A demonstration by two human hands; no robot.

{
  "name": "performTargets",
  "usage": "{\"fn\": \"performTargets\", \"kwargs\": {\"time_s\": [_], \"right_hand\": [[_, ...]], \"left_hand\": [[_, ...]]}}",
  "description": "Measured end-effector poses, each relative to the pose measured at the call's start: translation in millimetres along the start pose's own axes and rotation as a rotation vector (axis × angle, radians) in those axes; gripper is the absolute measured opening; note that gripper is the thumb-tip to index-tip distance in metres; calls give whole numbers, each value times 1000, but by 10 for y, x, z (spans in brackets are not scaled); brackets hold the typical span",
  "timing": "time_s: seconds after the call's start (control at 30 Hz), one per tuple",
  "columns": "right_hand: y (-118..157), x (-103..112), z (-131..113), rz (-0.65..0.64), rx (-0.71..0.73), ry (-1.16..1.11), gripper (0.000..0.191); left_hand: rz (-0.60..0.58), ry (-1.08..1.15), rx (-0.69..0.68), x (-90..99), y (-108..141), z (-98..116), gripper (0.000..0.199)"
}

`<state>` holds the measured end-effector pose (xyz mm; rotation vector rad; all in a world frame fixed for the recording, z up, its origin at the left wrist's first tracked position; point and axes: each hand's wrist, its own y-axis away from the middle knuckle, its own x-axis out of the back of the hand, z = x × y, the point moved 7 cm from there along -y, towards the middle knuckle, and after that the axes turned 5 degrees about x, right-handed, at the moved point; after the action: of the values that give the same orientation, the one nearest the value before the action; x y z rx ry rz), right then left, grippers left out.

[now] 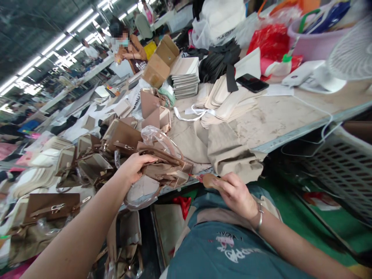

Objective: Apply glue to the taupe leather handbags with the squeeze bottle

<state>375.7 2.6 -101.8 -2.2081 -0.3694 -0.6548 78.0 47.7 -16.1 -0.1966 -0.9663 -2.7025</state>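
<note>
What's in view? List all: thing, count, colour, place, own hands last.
Table: one, pale, centre
Held bag: one, brown, table edge
Other bags: many, brown, left
Tool: one, tan-handled, by held bag
Fabric: uncounted, beige, over edge
Panels: many, cream, mid-table
Phone: one, black, by panels
Box: one, brown, upper centre
Tub: one, lilac, upper right
Bottle: one, white, near tub
Fan: one, white, far right
Crate: one, grey, lower right
Co-workers: several, varied clothes, background
Apron: one, teal, bottom
Left hand: one, bare, on held bag
Right hand: one, bare, holding tool

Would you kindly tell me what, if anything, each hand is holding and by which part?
Left hand: brown bag, by its left end. Right hand: tool, by its tan handle.
</note>
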Motion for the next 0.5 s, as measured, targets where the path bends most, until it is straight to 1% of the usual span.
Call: {"fn": "performTargets", "kwargs": {"time_s": [0.1,0.27,0.37,0.5], "right_hand": [[-34,-43,27,-5,-15,-43,26],[-39,-188,28,-90,-20,-63,25],[-49,-246,1,-157,12,-7,26],[-66,-223,-50,-212,97,109,30]], "left_hand": [[12,-30,24,51,-119,-67,21],[41,-5,42,72,-205,-119,19],[25,-11,40,36,-219,-111,20],[12,-25,32,5,-271,-114,22]]}}
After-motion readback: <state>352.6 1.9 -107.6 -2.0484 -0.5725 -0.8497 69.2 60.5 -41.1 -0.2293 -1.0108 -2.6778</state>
